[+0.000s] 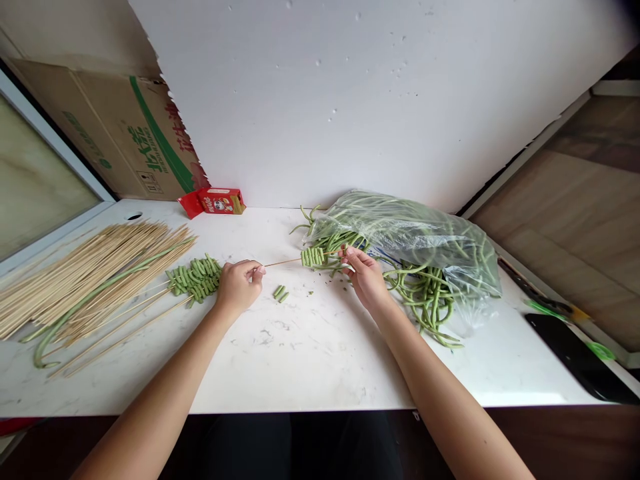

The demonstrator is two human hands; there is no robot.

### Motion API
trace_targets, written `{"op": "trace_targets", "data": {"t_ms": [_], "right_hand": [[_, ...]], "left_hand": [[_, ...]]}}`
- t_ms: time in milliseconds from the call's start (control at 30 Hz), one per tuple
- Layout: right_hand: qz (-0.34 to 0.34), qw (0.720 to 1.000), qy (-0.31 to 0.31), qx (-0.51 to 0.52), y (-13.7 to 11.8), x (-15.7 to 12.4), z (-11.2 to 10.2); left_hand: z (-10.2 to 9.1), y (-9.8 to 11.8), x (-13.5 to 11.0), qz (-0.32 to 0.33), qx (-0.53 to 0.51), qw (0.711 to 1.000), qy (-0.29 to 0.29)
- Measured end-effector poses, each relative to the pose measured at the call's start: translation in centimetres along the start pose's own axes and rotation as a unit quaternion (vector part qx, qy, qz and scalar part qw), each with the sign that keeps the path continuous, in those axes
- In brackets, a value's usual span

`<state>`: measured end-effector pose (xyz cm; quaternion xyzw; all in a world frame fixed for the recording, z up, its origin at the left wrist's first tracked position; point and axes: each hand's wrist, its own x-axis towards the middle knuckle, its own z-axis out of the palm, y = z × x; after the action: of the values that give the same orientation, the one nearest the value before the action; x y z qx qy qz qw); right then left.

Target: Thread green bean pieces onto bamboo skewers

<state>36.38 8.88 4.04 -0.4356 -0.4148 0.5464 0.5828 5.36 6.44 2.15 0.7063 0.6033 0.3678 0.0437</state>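
My left hand (pixel 240 287) is closed in a pinch on a thin bamboo skewer (pixel 283 263), which slants slightly upward to the right. Several short pieces of long bean (pixel 313 257) are threaded side by side near its far end. At that tip, the thumb and fingers of my right hand (pixel 365 275) pinch what looks like another small green bean piece, mostly covered by the fingers. A few loose cut pieces (pixel 281 293) lie on the white tabletop (pixel 300 360) below the skewer. Left of my left hand are filled bean skewers (pixel 195 279), laid close together.
Many bare bamboo skewers (pixel 100 267) spread across the left, with one whole long bean (pixel 95 293) over them. A clear plastic bag (pixel 415 227) of long beans spills out at right. A red box (pixel 223 201) stands behind; a black phone (pixel 575 353) lies far right.
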Motion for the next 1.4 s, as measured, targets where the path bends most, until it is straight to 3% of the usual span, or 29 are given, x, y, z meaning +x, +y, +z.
{"op": "trace_targets", "data": {"t_ms": [733, 1100, 1400], "right_hand": [[0.003, 1.000, 0.000, 0.007, 0.2, 0.0, -0.1], [-0.027, 0.999, 0.044, -0.007, 1.1, 0.4, -0.2], [-0.023, 0.999, 0.025, -0.016, 1.3, 0.2, -0.1]], "left_hand": [[-0.1, -0.1, 0.0, -0.018, -0.007, 1.000, -0.015], [0.0, -0.2, 0.0, -0.020, 0.008, 1.000, -0.014], [-0.1, -0.2, 0.0, -0.022, 0.010, 0.999, -0.023]]}}
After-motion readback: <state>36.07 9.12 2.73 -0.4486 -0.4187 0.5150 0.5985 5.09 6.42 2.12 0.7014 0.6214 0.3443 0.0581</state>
